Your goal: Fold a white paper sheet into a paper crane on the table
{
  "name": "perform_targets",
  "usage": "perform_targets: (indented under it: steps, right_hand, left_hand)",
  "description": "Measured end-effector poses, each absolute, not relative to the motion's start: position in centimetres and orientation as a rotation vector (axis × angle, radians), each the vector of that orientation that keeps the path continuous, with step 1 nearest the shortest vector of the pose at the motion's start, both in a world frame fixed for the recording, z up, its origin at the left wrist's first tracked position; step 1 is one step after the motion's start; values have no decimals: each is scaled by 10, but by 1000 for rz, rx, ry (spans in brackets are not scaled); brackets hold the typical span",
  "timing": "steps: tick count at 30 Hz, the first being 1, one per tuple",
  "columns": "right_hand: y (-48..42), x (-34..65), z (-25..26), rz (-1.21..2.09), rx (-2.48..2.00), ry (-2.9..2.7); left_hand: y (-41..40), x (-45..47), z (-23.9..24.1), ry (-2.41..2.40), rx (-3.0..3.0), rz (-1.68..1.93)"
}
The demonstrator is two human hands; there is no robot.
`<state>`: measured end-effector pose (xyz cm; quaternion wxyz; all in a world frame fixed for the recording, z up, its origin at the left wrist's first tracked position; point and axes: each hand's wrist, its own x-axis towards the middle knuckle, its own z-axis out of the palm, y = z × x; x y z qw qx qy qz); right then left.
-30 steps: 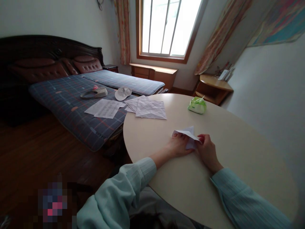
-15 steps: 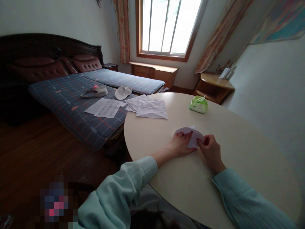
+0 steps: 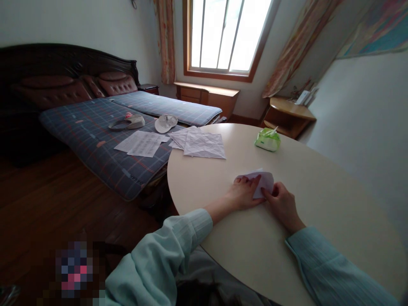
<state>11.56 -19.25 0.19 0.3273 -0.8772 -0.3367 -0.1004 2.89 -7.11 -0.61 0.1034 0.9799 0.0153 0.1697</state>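
A small folded piece of white paper (image 3: 263, 180) lies on the round cream table (image 3: 318, 204) in front of me. My left hand (image 3: 244, 193) rests flat on its left part, fingers stretched out and pressing it down. My right hand (image 3: 282, 204) is at its right edge, fingers curled and pinching the paper against the table. Both arms wear pale green sleeves.
Creased paper sheets (image 3: 202, 143) lie at the table's far left edge, and a green tissue pack (image 3: 267, 140) sits further back. A bed (image 3: 105, 136) with printed sheets (image 3: 140, 143), a cap (image 3: 165, 123) and an iron-like object stands left. Wooden floor lies below.
The raised paper flap has been folded down flat. My right hand slid in toward the left hand along the paper's edge; my left hand stayed pressing.
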Motion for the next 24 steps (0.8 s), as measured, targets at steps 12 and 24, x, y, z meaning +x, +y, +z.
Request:
perform_targets:
  steps: [12, 24]
  right_hand:
    - [-190, 113, 3, -301, -2289, -876]
    - [-187, 119, 5, -291, -2222, -848]
  left_hand:
    - [-71, 27, 0, 68, 2885, 454]
    - [-63, 28, 3, -27, 2925, 409]
